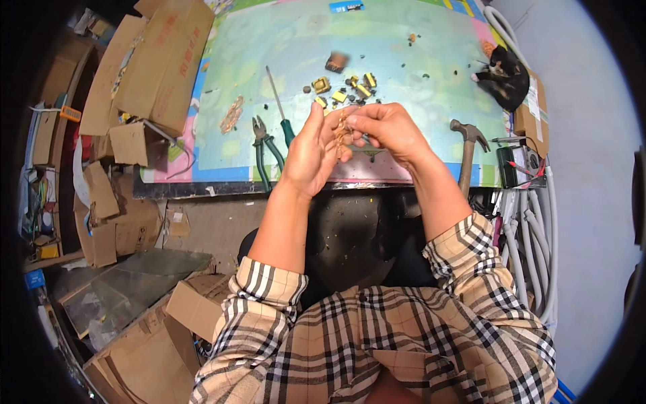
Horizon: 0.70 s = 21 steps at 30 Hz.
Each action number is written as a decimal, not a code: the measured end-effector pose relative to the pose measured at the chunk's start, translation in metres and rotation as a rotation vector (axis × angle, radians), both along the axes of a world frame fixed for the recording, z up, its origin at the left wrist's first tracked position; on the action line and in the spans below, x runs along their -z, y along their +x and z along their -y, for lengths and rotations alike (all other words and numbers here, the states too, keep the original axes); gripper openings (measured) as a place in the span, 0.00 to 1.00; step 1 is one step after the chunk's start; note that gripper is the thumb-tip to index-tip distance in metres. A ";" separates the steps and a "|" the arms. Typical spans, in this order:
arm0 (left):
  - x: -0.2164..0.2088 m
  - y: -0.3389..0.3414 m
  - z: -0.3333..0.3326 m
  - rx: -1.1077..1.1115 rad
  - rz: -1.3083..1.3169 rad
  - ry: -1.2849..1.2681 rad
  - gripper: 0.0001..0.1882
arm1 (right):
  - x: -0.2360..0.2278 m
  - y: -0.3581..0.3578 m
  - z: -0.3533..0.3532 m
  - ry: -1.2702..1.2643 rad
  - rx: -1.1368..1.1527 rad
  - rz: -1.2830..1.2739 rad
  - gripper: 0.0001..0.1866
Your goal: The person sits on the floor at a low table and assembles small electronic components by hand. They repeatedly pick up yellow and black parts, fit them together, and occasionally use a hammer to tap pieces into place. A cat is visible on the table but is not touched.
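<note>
Thin copper wire [342, 132] hangs in a loose, looped tangle between my hands, above the table's near edge. My left hand [308, 149] has its thumb raised and its fingers curled under the wire, supporting it. With thumb and forefinger, my right hand [390, 131] pinches the wire's upper part. Just beyond my fingers lie yellow-taped transformer pieces [363, 89] and dark fragments, with a copper-wound coil [337, 62] farther back. Left of my left hand are a green-handled screwdriver [286, 128] and green-handled pliers [261, 145]. A bundle of copper wire [232, 114] rests farther left.
A hammer [468, 145] lies at the table's right edge. Behind it, a black and orange cat [506, 79] lies by a cardboard box [535, 118]. A meter with probe leads [509, 165] and grey tubes [535, 242] are at right. Large cardboard boxes [161, 67] stand left.
</note>
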<state>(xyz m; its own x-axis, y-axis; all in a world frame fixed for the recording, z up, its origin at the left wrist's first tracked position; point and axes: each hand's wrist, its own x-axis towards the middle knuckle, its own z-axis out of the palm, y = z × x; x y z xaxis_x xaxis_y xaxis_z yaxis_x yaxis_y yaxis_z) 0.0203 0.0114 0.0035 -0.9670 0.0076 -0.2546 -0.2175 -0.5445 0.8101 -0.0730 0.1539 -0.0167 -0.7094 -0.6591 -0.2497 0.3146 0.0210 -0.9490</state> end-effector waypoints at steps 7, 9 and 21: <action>0.006 0.000 0.011 0.069 -0.037 0.223 0.33 | -0.012 0.002 0.001 0.046 0.007 0.008 0.09; 0.007 0.000 0.013 0.079 -0.044 0.269 0.31 | -0.013 0.002 0.001 0.042 0.007 0.002 0.08; 0.013 -0.001 0.014 0.104 -0.041 0.153 0.28 | 0.000 -0.002 -0.002 0.044 -0.027 -0.181 0.09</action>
<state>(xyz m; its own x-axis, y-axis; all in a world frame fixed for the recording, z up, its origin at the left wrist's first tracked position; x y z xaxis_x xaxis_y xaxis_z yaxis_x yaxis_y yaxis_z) 0.0198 -0.0030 -0.0091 -0.9685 0.1438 -0.2035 -0.2479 -0.6379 0.7291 -0.0746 0.1562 -0.0163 -0.7275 -0.6698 -0.1489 0.1378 0.0701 -0.9880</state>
